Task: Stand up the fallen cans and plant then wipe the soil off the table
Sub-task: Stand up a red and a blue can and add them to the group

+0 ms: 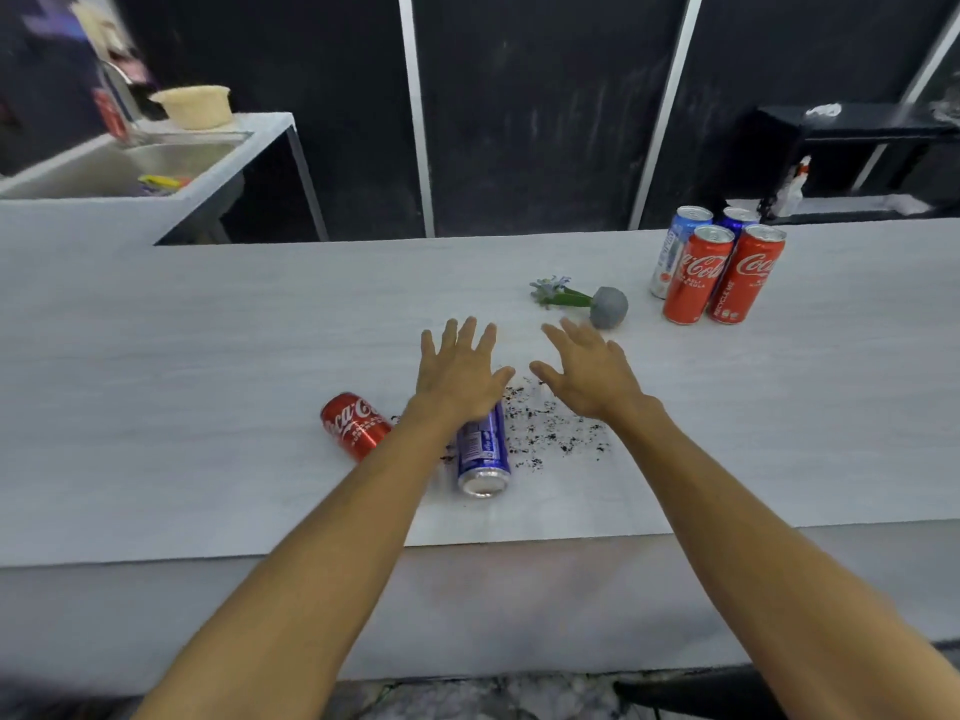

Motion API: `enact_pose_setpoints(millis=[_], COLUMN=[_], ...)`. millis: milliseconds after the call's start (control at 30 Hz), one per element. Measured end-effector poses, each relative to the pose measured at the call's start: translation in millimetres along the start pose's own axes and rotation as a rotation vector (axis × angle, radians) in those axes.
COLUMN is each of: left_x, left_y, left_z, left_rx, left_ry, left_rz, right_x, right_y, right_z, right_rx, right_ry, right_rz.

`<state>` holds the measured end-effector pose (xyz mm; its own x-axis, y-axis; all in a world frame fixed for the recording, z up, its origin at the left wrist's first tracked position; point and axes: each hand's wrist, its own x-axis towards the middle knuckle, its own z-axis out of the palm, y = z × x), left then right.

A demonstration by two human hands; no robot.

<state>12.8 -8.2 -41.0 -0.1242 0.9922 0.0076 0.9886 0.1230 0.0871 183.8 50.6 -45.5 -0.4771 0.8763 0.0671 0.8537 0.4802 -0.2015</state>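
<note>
Sideways lie pot, blue can, red can — soil scattered.

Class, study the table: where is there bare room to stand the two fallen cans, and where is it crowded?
Bare: the wide tabletop left of the fallen red can, and the right end beyond the four standing cans. Crowded: the middle, with the fallen blue can, soil, tipped plant, left hand and right hand.

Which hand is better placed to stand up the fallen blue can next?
Left. The left hand is open directly over the blue can's far end. The right hand, also open, sits off to the right, nearer the tipped plant.
</note>
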Motion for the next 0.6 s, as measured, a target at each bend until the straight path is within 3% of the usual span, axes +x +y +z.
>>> enact_pose_setpoints(millis=[267, 600], left_x=[-65.0, -115.2], left_y=[-67.3, -82.3], left_z=[-3.5, 21.4], left_rx=[0.064, -0.141], left_ry=[0.048, 0.28], left_rz=[-0.134, -0.362], right_x=[-9.5, -19.6], right_y=[-70.3, -102.5], right_z=[15.5, 37.6], right_rx=[0.044, 0.189], right_ry=[-0.081, -0.16], right_rz=[-0.064, 0.015])
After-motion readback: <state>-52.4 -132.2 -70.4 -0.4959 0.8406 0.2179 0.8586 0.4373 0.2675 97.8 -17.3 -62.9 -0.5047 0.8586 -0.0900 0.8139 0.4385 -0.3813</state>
